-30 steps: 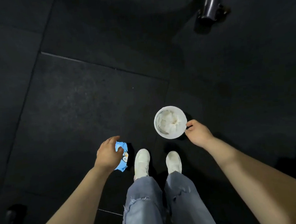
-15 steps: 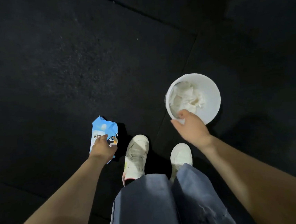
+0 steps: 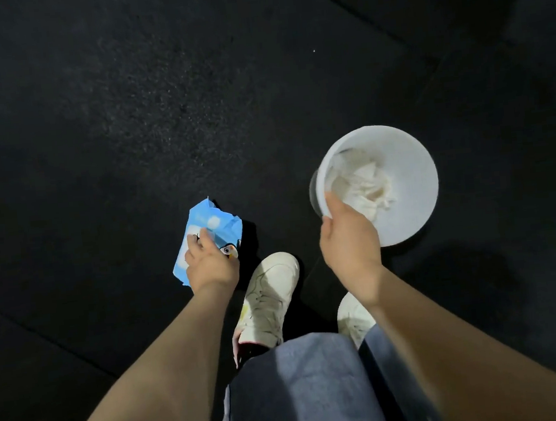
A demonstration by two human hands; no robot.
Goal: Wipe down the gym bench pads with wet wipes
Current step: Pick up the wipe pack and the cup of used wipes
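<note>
A blue wet wipes pack (image 3: 210,224) with a torn top lies low by the black rubber floor, just left of my feet. My left hand (image 3: 210,264) holds its near end, fingers laid over the printed face. To the right is a white bucket (image 3: 413,170) with crumpled used wipes (image 3: 366,185) inside. My right hand (image 3: 350,237) grips the bucket's near rim, fingers hooked over the edge. No bench pad is in view.
My white shoes (image 3: 268,296) (image 3: 353,315) and blue jeans (image 3: 304,394) fill the lower middle. Dark rubber floor tiles (image 3: 124,106) with seams spread all around.
I have bent lower, so the pack and bucket look bigger and closer. My right hand shifted from the bucket's side to its near rim. The left hand brought the pack down toward the floor.
</note>
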